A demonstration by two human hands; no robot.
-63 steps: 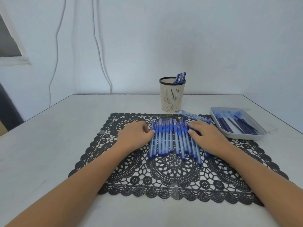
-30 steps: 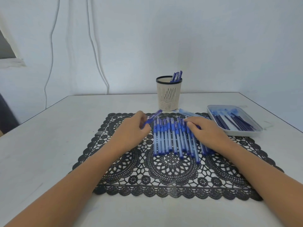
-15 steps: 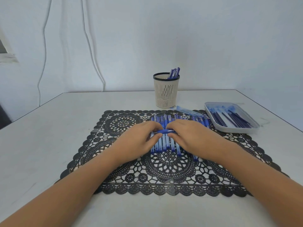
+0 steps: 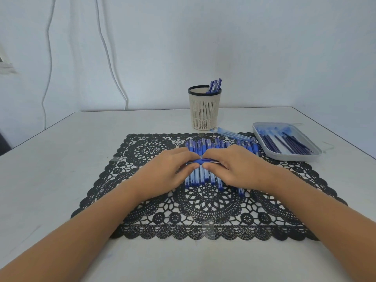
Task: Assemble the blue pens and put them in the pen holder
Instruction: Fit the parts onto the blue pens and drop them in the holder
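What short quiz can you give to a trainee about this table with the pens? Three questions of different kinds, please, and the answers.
1. True or false: the pen holder stands on the black mat.
2. Fill in: the grey tray with the refills lies on the person's ___ side.
3. What do the left hand and the right hand pinch together?
A) the pen holder
B) one blue pen, crosswise above the row of pens
C) the tray

Key
1. False: it stands on the table, behind the mat.
2. right
3. B
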